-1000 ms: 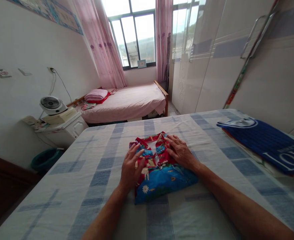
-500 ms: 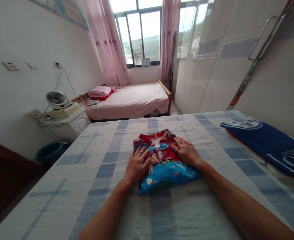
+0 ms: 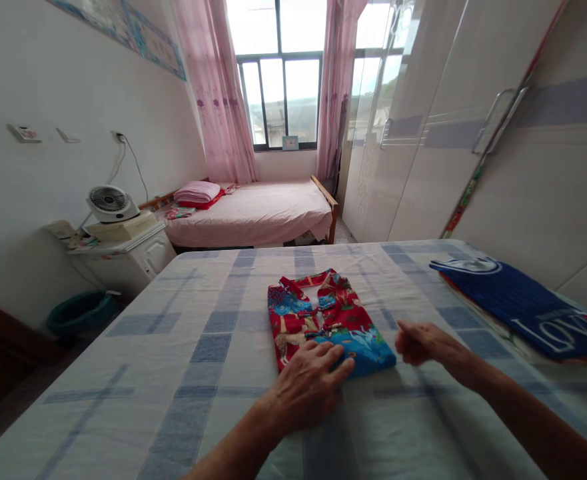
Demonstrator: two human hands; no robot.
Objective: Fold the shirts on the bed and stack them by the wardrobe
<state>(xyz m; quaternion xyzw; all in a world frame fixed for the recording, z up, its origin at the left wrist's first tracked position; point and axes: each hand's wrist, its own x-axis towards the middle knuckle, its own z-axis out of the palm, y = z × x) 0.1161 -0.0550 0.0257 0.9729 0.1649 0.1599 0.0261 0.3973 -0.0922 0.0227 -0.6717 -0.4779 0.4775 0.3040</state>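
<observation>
A pale sheet (image 3: 163,380) with blue bands and crosses covers the broad surface, lightly creased. Beyond it stand a pink-covered bed (image 3: 268,207), pink curtains (image 3: 223,120) beside a bright window (image 3: 278,80), and glossy wardrobe doors (image 3: 418,180) on the right. A fan (image 3: 110,202) sits at the left wall. A folded blue cloth (image 3: 518,300) with white lettering lies near the right edge.

The folded garment (image 3: 330,313) lies flat mid-sheet, collar away from the person, red above, blue below, printed with animals and plants. The left hand (image 3: 308,383) rests open on its near edge; the right hand (image 3: 428,343) is just beside its right corner, fingers curled, though how tightly I cannot tell
</observation>
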